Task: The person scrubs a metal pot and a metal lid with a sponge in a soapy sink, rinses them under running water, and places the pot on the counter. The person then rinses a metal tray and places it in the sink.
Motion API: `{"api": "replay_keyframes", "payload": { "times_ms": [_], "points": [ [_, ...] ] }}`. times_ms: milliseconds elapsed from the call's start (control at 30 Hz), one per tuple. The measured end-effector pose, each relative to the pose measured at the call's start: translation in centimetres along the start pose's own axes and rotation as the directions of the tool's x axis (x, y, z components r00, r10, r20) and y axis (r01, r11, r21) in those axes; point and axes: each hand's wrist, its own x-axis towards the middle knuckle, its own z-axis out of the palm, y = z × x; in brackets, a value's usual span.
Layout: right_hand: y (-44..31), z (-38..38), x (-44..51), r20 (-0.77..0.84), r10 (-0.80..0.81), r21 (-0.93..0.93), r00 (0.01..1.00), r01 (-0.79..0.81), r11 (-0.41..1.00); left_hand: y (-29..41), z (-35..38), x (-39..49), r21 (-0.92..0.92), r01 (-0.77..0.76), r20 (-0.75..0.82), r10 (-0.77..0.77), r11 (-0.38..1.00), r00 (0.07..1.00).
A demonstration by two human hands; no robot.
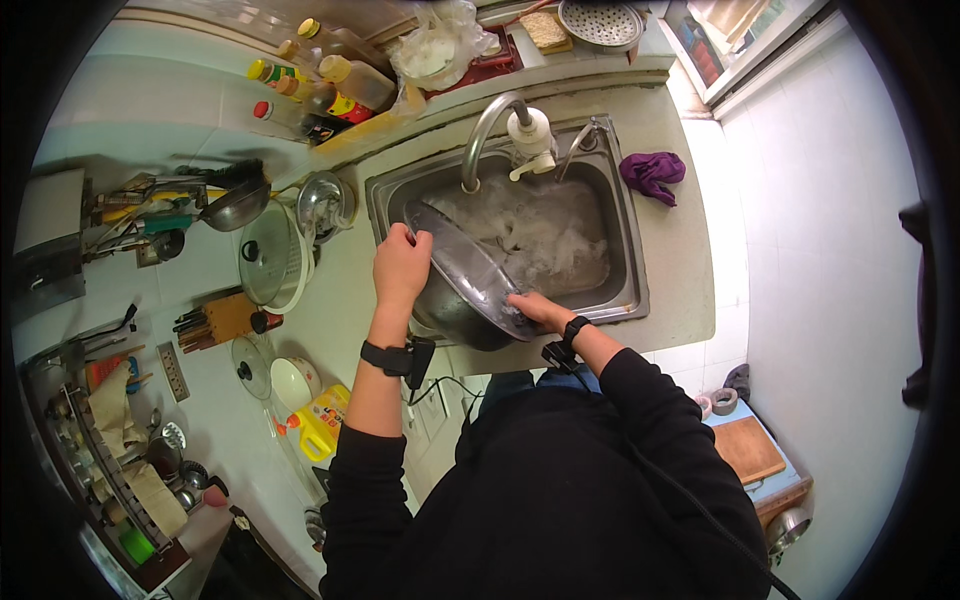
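Observation:
My left hand (403,264) grips the upper left rim of a large dark metal basin (469,274). The basin is tilted on its side over the left part of a stainless steel sink (636,259), its open side facing the sink bowl. My right hand (541,309) holds the basin's lower right rim, the thumb on the inner side. Foamy water (540,232) covers the bottom of the sink. Above it arches a metal faucet (474,142) with a white body, and no stream shows under the spout.
A purple cloth (652,176) lies on the counter right of the sink. To the left stand a metal bowl (324,202), a glass lid (266,251), a knife block (225,315), a white bowl (294,382) and a yellow jug (324,424). Several sauce bottles (322,94) line the back ledge.

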Motion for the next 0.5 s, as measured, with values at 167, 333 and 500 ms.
{"api": "replay_keyframes", "payload": {
  "times_ms": [167, 333, 500],
  "points": [
    [1.0, -0.8, 0.2, -0.031, -0.025, -0.018, 0.999, 0.024, 1.000, 1.1, 0.3, -1.1, 0.054, 0.004, -0.019, -0.003, 0.999, 1.000],
    [1.9, -1.3, 1.2, -0.018, -0.056, 0.000, 0.998, 0.056, 0.998, 2.0, 0.9, -1.4, 0.150, -0.036, -0.045, 0.043, 0.988, 0.998],
    [1.9, -1.7, 1.3, -0.021, -0.049, 0.026, 0.999, 0.049, 0.998, 2.2, 1.2, -1.5, 0.164, 0.018, -0.054, -0.010, 0.986, 0.999]
  ]
}}
